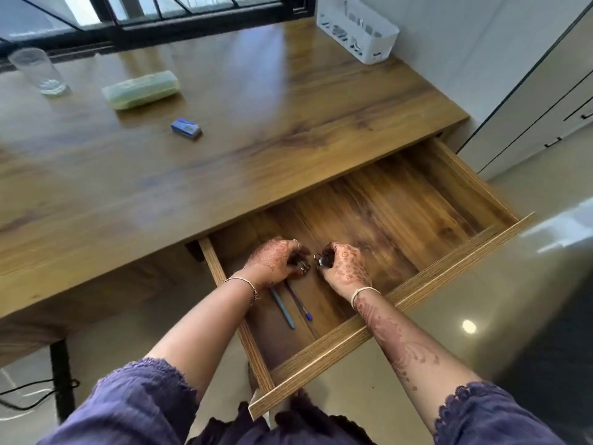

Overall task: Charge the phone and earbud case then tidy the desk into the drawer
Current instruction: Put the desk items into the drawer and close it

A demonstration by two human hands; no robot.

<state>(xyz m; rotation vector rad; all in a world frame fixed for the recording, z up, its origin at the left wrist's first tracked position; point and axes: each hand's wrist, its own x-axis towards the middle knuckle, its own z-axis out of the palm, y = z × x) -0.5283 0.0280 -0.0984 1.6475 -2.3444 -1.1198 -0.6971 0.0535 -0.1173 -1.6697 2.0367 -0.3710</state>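
Observation:
The wooden drawer [401,285] under the desk stands pulled out. Both my hands are inside it, near its left end. My left hand [276,260] grips a small dark metal item, apparently a binder clip [302,267]. My right hand [343,268] pinches another small dark clip with a wire loop [322,260]. Two pens lie on the drawer floor below my left hand: a light blue pen [284,311] and a purple pen [300,303]. No phone or earbud case is in view.
On the desk top [256,130] sit a small blue box [186,127], a pale green case [141,89] and a clear drinking glass [38,72] at the far left. A white slotted basket [359,27] stands at the back right. Cabinets [545,101] lie to the right.

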